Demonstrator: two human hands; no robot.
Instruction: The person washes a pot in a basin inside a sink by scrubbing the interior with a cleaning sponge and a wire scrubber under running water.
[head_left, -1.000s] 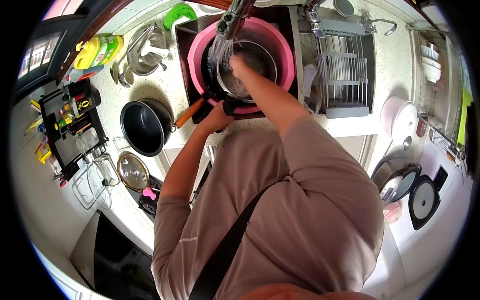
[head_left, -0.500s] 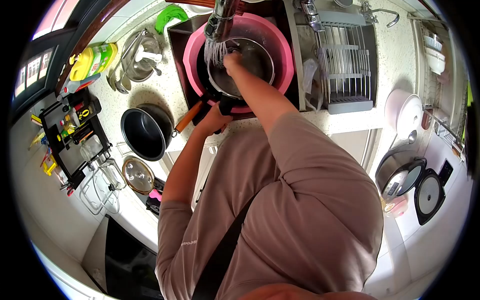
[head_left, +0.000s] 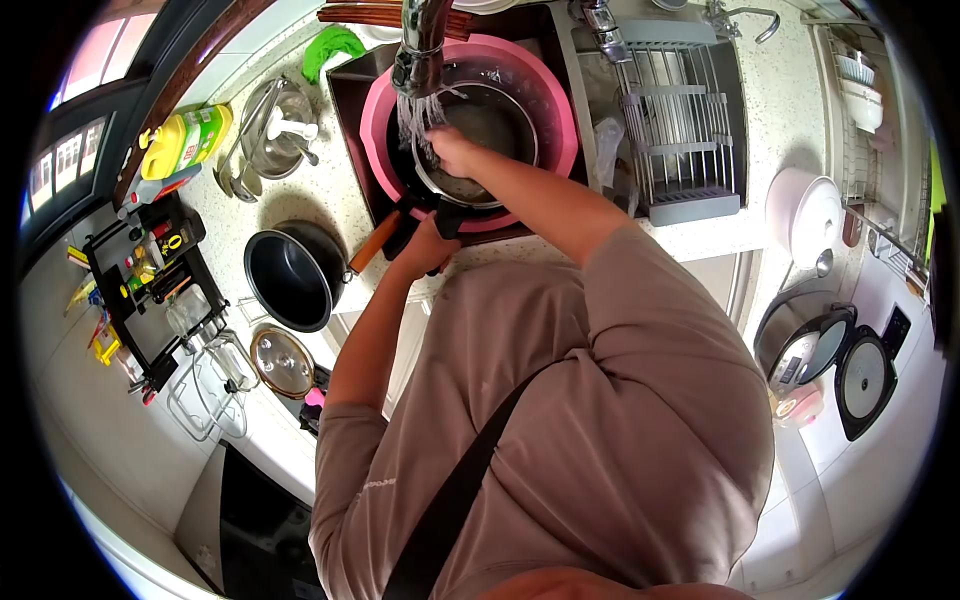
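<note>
My left hand [head_left: 428, 246] is wrapped round the black handle [head_left: 450, 215] of a metal-rimmed pan [head_left: 505, 125]. The pan sits tilted inside a pink basin [head_left: 566, 125] in the sink. My right hand [head_left: 452, 152] is closed at the pan's left inner side, beside the running water [head_left: 415, 120]; what its fingers hold is hidden. The tap [head_left: 420, 65] pours from above. A wooden handle [head_left: 376, 242] sticks out of the basin next to my left hand, its vessel mostly covered by the pan.
A dark pot [head_left: 290, 275] stands on the counter at left. Behind it are a steel bowl with ladles [head_left: 275, 130] and a yellow detergent bottle [head_left: 185, 140]. A dish rack [head_left: 680, 120] fills the right sink. A green cloth [head_left: 330, 50] lies by the back corner.
My right hand has moved from the pan's upper part down and left toward its near left wall. My left hand keeps its hold on the handle. The view has shifted slightly.
</note>
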